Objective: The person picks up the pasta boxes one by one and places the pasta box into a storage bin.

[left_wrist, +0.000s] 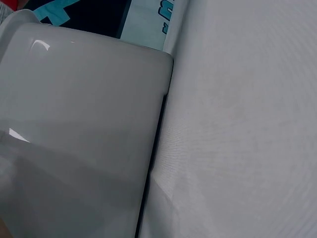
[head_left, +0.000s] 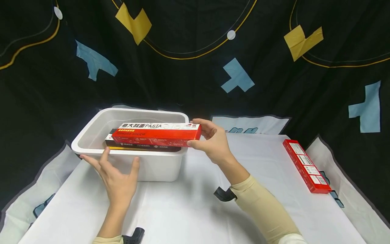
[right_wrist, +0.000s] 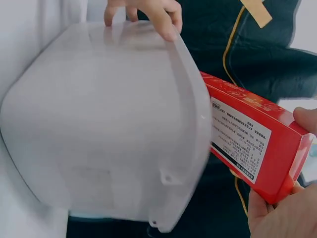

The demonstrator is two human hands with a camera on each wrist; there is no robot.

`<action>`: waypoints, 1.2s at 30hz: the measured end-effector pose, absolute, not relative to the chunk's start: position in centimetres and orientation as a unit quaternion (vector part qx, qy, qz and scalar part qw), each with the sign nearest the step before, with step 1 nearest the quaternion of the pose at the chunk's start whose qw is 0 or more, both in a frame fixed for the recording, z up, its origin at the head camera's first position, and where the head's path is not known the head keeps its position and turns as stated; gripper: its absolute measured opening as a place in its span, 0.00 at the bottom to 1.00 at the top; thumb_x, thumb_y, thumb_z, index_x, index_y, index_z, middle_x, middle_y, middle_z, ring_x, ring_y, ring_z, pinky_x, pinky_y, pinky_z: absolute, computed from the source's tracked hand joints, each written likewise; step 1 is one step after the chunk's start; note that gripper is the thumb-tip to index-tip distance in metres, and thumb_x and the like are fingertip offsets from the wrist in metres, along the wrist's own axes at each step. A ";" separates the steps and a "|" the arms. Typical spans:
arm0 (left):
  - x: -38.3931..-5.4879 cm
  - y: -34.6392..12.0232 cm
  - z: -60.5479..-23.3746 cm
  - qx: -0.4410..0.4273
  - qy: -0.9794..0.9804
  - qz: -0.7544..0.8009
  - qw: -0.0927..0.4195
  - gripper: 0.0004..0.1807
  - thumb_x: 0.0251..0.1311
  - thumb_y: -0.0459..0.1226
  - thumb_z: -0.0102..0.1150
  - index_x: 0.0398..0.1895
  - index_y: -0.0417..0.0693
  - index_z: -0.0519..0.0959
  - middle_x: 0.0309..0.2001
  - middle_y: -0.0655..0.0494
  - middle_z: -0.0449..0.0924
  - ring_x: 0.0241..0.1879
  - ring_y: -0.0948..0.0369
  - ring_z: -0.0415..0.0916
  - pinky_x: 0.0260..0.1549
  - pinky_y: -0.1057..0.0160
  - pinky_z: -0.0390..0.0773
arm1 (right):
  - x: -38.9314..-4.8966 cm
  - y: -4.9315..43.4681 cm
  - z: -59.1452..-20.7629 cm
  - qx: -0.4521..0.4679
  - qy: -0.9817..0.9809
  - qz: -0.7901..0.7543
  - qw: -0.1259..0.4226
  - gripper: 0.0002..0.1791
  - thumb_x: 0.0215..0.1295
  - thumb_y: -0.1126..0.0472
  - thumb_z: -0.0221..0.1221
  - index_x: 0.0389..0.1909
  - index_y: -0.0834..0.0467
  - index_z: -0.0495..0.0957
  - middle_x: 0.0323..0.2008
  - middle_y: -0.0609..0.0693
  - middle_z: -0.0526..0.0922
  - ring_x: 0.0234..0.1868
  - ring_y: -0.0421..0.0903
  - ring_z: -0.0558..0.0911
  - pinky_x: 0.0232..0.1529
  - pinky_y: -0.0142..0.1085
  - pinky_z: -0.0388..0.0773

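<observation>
My right hand (head_left: 214, 140) pinches the right end of a red and white pasta box (head_left: 156, 135), thumb on the near side and fingers behind. The box lies level over the front rim of a white plastic bin (head_left: 161, 166), its left part reaching above the opening. In the right wrist view the red box (right_wrist: 242, 134) shows a white text label and passes behind the bin's rim. A black box with a yellow edge (head_left: 143, 146) sits inside the bin under it. My left hand (head_left: 118, 178), fingers spread, touches the bin's front wall with fingertips at the rim.
Another red box (head_left: 307, 167) with white label panels lies on the white-covered table (head_left: 195, 217) near its right edge. Behind the table hangs a black cloth (head_left: 182, 81) with yellow and blue shapes.
</observation>
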State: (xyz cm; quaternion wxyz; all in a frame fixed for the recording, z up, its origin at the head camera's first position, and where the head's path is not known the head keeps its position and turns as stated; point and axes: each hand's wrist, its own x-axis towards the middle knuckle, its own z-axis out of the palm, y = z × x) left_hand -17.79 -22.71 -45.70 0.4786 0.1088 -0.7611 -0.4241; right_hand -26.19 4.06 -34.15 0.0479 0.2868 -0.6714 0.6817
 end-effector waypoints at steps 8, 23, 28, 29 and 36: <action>-17.6 -22.7 -45.5 0.111 -0.764 -0.428 0.470 0.47 0.50 0.49 0.71 0.71 0.56 0.55 0.77 0.55 0.20 0.75 0.59 0.20 0.68 0.50 0.53 | -26.5 0.8 -34.5 0.257 -0.694 0.673 -0.013 0.31 0.50 0.66 0.71 0.59 0.54 0.77 0.55 0.46 0.79 0.55 0.50 0.77 0.46 0.45 0.80; -17.8 -22.9 -45.7 0.110 -0.755 -0.425 0.486 0.48 0.47 0.48 0.74 0.70 0.52 0.57 0.77 0.49 0.22 0.75 0.56 0.20 0.69 0.52 0.52 | -28.4 -3.1 -34.4 0.269 -0.743 0.609 -0.074 0.30 0.48 0.61 0.74 0.55 0.49 0.79 0.50 0.42 0.81 0.48 0.44 0.81 0.44 0.40 0.81; -17.8 -22.9 -45.6 0.114 -0.760 -0.424 0.478 0.48 0.48 0.49 0.73 0.71 0.54 0.56 0.77 0.51 0.21 0.75 0.56 0.20 0.68 0.52 0.53 | -29.2 -3.7 -33.8 0.275 -0.763 0.577 -0.096 0.31 0.47 0.62 0.75 0.56 0.51 0.79 0.50 0.44 0.81 0.47 0.45 0.82 0.42 0.39 0.81; -17.7 -22.8 -45.6 0.116 -0.762 -0.424 0.476 0.49 0.48 0.49 0.73 0.71 0.54 0.56 0.77 0.52 0.21 0.75 0.57 0.20 0.68 0.52 0.53 | -29.3 -3.7 -33.8 0.274 -0.770 0.567 -0.102 0.32 0.48 0.62 0.74 0.57 0.52 0.78 0.50 0.44 0.81 0.47 0.46 0.81 0.42 0.38 0.81; -17.5 -22.7 -45.6 0.118 -0.765 -0.423 0.471 0.49 0.48 0.50 0.72 0.72 0.56 0.55 0.77 0.54 0.20 0.75 0.58 0.20 0.68 0.52 0.53 | -29.1 -3.0 -33.6 0.271 -0.858 0.429 -0.081 0.41 0.49 0.60 0.74 0.67 0.49 0.70 0.60 0.48 0.75 0.56 0.46 0.74 0.39 0.34 0.81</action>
